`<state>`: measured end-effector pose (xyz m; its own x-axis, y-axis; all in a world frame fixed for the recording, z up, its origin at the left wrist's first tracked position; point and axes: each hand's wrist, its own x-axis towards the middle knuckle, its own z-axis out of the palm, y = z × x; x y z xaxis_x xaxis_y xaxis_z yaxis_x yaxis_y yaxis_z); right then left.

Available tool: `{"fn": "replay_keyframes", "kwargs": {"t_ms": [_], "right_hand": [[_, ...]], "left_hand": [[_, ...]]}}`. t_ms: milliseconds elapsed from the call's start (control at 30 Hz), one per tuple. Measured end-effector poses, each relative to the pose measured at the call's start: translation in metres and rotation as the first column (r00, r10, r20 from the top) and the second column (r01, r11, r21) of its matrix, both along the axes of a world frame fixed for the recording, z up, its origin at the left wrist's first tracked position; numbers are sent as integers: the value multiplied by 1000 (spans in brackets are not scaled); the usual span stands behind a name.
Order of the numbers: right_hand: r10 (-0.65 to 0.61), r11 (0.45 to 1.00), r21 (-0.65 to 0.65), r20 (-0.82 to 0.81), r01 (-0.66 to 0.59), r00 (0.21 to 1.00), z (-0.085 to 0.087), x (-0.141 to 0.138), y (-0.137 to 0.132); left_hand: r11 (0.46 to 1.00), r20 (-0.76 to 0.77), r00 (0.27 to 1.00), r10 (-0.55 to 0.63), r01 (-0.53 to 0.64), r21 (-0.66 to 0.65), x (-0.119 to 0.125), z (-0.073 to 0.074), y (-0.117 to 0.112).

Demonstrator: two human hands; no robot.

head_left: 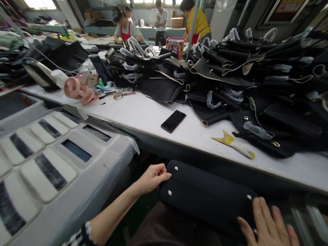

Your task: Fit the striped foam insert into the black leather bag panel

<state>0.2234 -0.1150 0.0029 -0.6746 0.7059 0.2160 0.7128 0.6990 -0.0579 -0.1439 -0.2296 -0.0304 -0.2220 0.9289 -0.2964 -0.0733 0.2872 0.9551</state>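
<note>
Across my lap lies a long black bag base [208, 197] with rounded corners and small white bits near its corners. My left hand [153, 177] is closed at its left end, thumb and curled fingers on the edge. Spread out flat, my right hand [273, 229] rests on the right end, its fingers apart. What lies under the base is hidden from me.
Ahead runs a white table [142, 115] with a phone [173, 121], a yellow-headed scraper [233, 143], a pink fan [80, 90] and piled black bag pieces [289, 117]. White panels with dark strips [49, 170] lie at left. Several people work beyond.
</note>
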Motion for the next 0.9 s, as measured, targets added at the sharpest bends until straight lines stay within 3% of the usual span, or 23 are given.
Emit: {"fn": "replay_keyframes", "kwargs": {"t_ms": [67, 200, 400, 600, 700, 800, 900], "right_hand": [[58, 998, 25, 71, -59, 996, 3, -26, -3], [49, 998, 38, 125, -54, 991, -1, -83, -12], [84, 991, -120, 150, -66, 985, 3, -154, -29], [185, 932, -318, 0, -176, 983, 6, -206, -40], [217, 890, -388, -97, -238, 971, 14, -220, -41], [257, 860, -412, -158, -300, 953, 27, -214, -32], [164, 940, -277, -148, -201, 975, 30, -172, -7]], "left_hand": [[1000, 26, 1000, 6, -7, 12, 0, 0, 0], [1000, 49, 999, 4, -4, 10, -1, 2, 2], [1000, 41, 999, 8, -8, 15, -3, -2, 1], [999, 18, 999, 41, -41, 3, -1, -1, -2], [999, 15, 999, 45, -45, -8, 1, 3, 0], [999, -13, 999, 34, -34, -13, 3, 3, 2], [997, -63, 995, 73, -75, -27, 3, 3, 6]]}}
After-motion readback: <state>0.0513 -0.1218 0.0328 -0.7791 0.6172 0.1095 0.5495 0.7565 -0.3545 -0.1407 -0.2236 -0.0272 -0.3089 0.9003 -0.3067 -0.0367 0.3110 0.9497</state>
